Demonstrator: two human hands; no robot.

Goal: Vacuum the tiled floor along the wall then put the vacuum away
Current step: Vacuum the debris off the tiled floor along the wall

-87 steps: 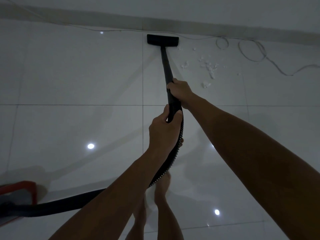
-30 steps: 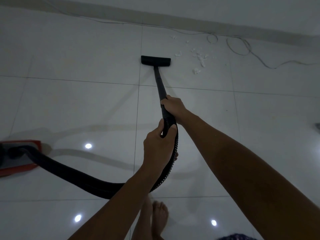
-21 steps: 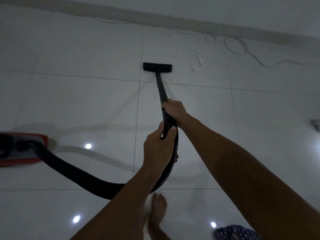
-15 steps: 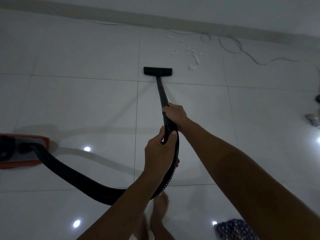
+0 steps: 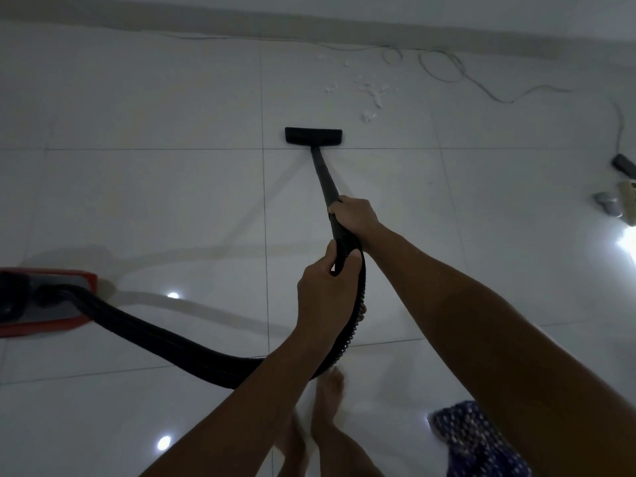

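Vacuum body (image 5: 41, 301) cut by left edge; patterned cloth (image 5: 481, 438) cropped at bottom; right-edge objects (image 5: 616, 201) indistinct

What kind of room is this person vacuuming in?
Probably a room in a home, dimly lit. The floor is large glossy white tiles running to a plain wall with a baseboard. A thin cable lies loose along it, and the person goes barefoot.

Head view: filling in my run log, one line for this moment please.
right hand grips wand | left hand grips hose | floor nozzle short of white scraps
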